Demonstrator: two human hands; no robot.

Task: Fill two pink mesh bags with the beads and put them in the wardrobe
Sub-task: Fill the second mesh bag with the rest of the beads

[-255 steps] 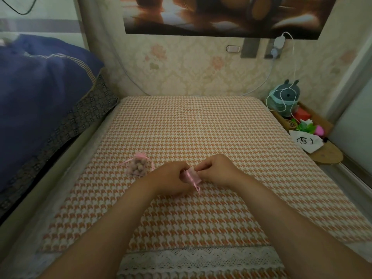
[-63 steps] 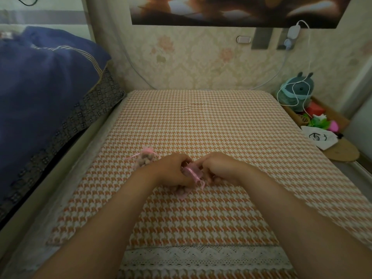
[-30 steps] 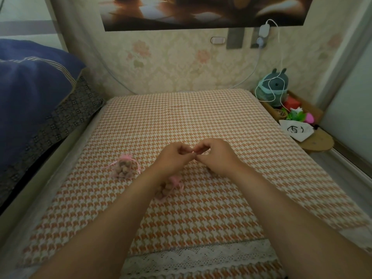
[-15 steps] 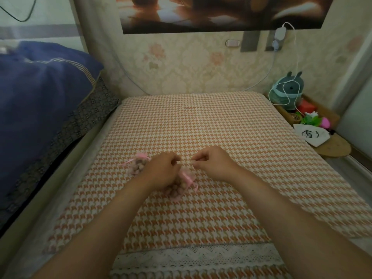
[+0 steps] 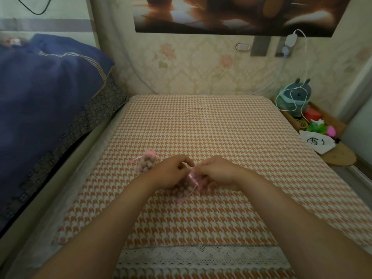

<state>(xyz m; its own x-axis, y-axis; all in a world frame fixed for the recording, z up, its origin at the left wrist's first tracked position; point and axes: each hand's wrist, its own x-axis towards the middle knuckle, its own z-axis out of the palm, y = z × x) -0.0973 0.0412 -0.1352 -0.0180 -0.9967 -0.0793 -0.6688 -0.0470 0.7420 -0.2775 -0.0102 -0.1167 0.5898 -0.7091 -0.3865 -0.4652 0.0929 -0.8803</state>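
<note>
Two pink mesh bags full of brownish beads are on the orange houndstooth cloth (image 5: pixel 201 127). One tied bag (image 5: pixel 148 163) lies alone, just left of my left hand. The second bag (image 5: pixel 184 191) rests between my hands with its gathered pink neck pointing up and right. My left hand (image 5: pixel 171 174) pinches the ribbon at the neck from the left. My right hand (image 5: pixel 218 173) pinches the ribbon from the right, fingers curled. The ribbon ends are mostly hidden by my fingers.
A blue quilt (image 5: pixel 40 93) on a patterned blanket fills the left side. To the right stands a low wooden shelf with a grey plush toy (image 5: pixel 296 95), a white pouch (image 5: pixel 317 142), small colourful items and a white charging cable. A wallpapered wall lies behind.
My hands rose with the bag hanging below them a second ago, then came back down. Now the bag rests on the cloth and both hands sit close at its neck.
</note>
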